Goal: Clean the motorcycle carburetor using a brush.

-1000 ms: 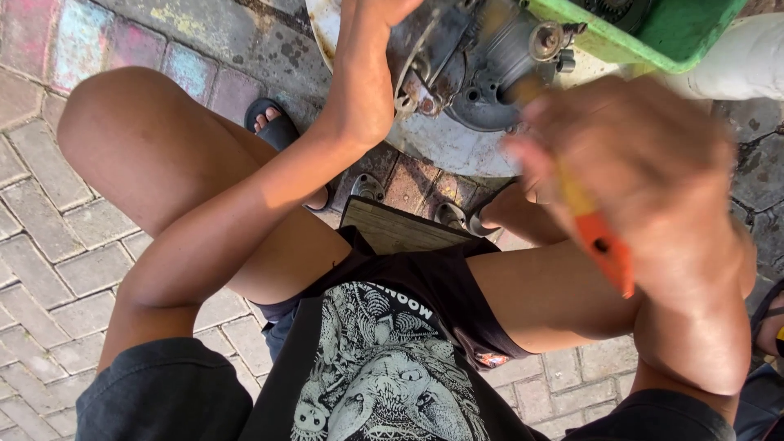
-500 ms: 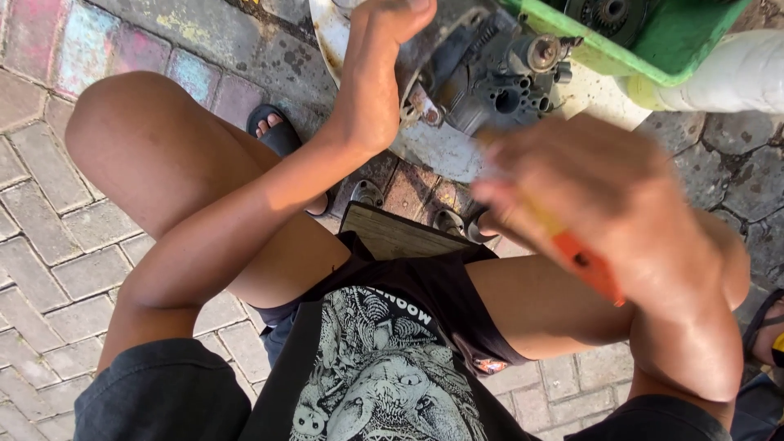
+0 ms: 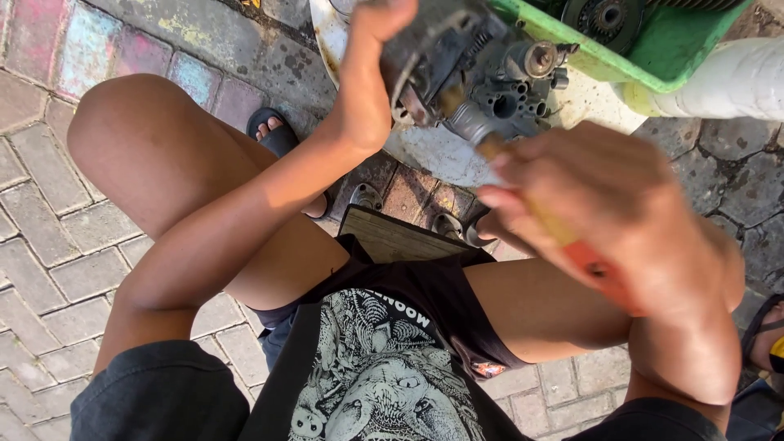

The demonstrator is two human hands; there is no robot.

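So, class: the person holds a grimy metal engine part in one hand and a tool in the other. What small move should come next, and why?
Probably steady the engine part and press the tool in straight: the left hand grips the part's side, while the right hand, blurred, has the tool's tip at the part's underside.

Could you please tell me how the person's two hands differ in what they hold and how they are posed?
The left hand grips the grimy metal engine part from its side; the right hand holds an orange-handled tool. The left hand is sharp and raised farther from the body; the right hand is blurred and nearer the camera. Both are bare and closed on something.
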